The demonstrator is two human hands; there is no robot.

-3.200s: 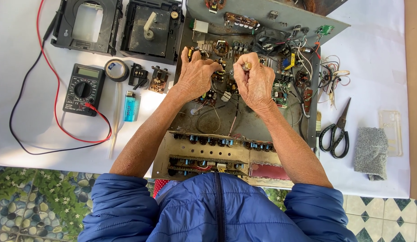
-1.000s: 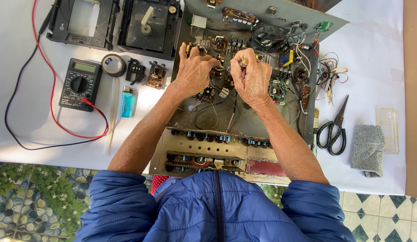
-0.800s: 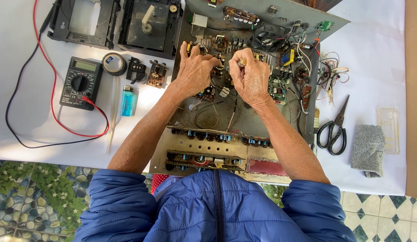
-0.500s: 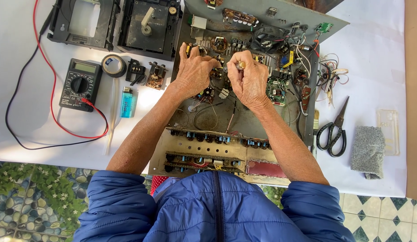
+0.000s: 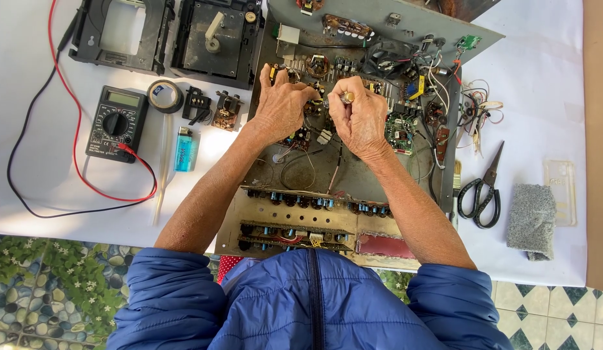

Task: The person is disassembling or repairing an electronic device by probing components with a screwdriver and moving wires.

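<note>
Two bare hands are working close together over the middle of an opened amplifier chassis [image 5: 353, 175], which is lying flat on the white-covered table [image 5: 541, 78] directly in front of the person. Both forearms are reaching forward out of blue puffer-jacket sleeves [image 5: 172, 298] and converging toward the centre of the chassis. The left hand [image 5: 282, 107] is resting palm down with its fingers curled onto the circuit components; whether it is pinching anything cannot be told. The right hand [image 5: 361, 116] is sitting just beside it, its thumb and fingers closing around a small metal-tipped tool [image 5: 343, 97] that is pointing toward the left hand.

Grey sheet metal is forming the chassis, which is crowded with small circuit boards, capacitors, a black fan and loose coloured wires, with a row of control knobs running along its near edge.

Left of the chassis, a black multimeter [image 5: 117, 123] is lying with red and black leads looping around it, beside a roll of tape [image 5: 165, 96] and a blue lighter [image 5: 185, 149]. Right of the chassis, black-handled scissors [image 5: 481, 188] are lying near a grey cloth [image 5: 531, 220].
</note>
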